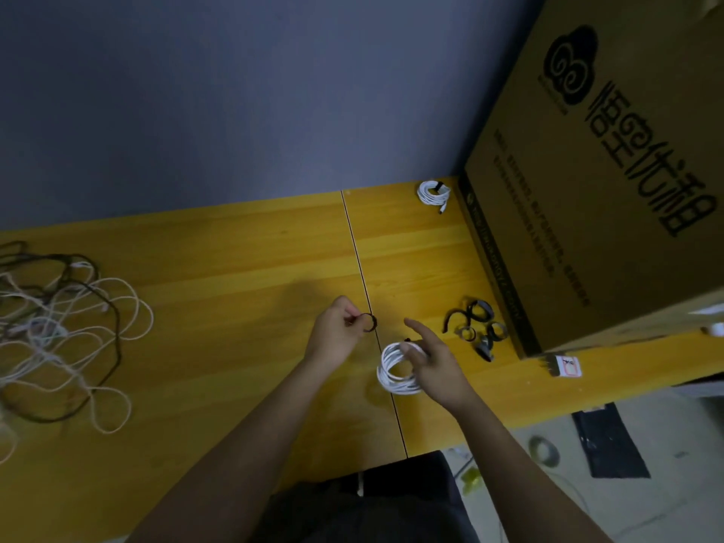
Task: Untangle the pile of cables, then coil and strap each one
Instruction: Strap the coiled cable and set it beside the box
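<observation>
My left hand (336,330) pinches a curled black strap (370,322) above the wooden table (235,268). My right hand (433,358) holds a coiled white cable (393,370) with its thumb and lower fingers, the index finger pointing out. A tangled pile of white and dark cables (58,331) lies at the table's left. A strapped white coil (434,194) rests at the far edge near the box.
A heap of black straps (476,325) lies right of my hands. A large cardboard box (595,170) stands on the table's right side. A blue-grey wall (196,92) is behind. The floor with a black object (607,444) shows at lower right.
</observation>
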